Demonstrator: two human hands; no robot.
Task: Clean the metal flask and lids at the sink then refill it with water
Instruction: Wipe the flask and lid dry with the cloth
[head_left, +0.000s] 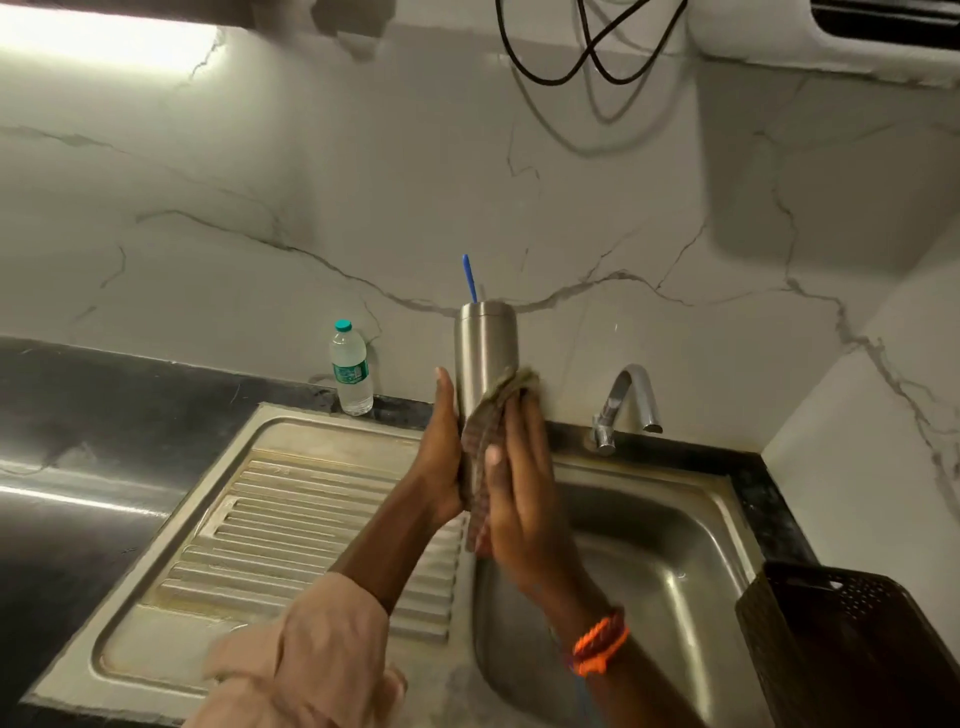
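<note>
A dark perforated basket (852, 639) stands at near right. Above the sink (649, 545), the left hand (441, 462) grips the upright metal flask (485, 353) low on its body. The right hand (519, 483) presses a cloth (485, 431) against the flask, fingers wrapped round it. Farther off: tap (626, 402) at right, plastic water bottle (350, 369) on the surface (78, 415) at left.

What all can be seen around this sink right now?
Tall cylindrical steel flask: one, silver, held upright above the sink.
Checked grey-brown cloth: one, pressed against the flask.
Blue stick: one, showing behind the flask top.
Clear plastic water bottle: one, teal cap, on the dark counter.
Curved chrome tap: one, behind the basin.
Steel sink: one, ribbed drainboard left.
Perforated dark basket: one, right.
Left hand: holds the flask.
Right hand: wipes with the cloth.
</note>
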